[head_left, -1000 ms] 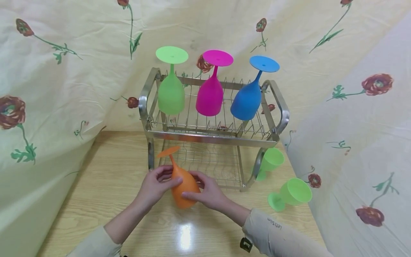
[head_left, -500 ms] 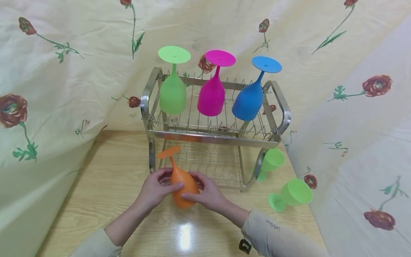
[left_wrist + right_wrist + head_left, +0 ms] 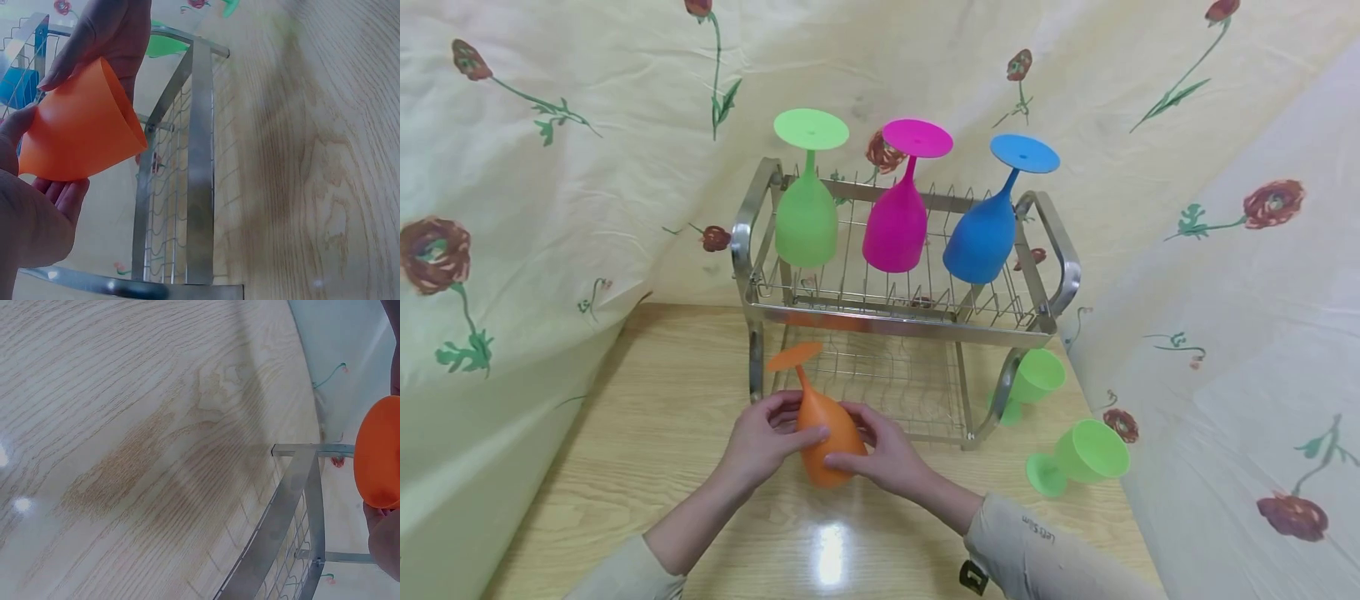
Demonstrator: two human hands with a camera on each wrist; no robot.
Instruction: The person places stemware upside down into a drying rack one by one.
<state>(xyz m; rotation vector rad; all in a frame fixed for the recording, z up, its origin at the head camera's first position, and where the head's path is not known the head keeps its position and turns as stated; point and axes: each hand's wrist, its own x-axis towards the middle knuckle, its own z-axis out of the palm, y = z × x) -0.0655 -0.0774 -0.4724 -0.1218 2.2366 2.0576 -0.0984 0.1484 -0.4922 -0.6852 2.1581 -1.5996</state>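
An orange goblet (image 3: 829,433) is held upside down and tilted, its foot up to the left and its rim low, in front of the rack. My left hand (image 3: 758,437) grips it from the left, thumb across the bowl. From the right, my right hand (image 3: 887,450) grips the same bowl. In the left wrist view the bowl (image 3: 87,128) lies between both hands, its rim facing right. At the right edge of the right wrist view, the goblet's opening (image 3: 380,453) shows with part of a hand below it.
A two-tier metal dish rack (image 3: 895,323) stands behind the hands. On its upper tier, green (image 3: 807,221), pink (image 3: 897,229) and blue (image 3: 981,237) goblets stand upside down. Two green goblets lie to the right, one farther back (image 3: 1037,375), one nearer (image 3: 1092,450). Flowered cloth (image 3: 1225,300) surrounds the table.
The head view shifts slightly, moving the scene a little to the right. Both hands keep their hold on the orange goblet, which hardly moves.
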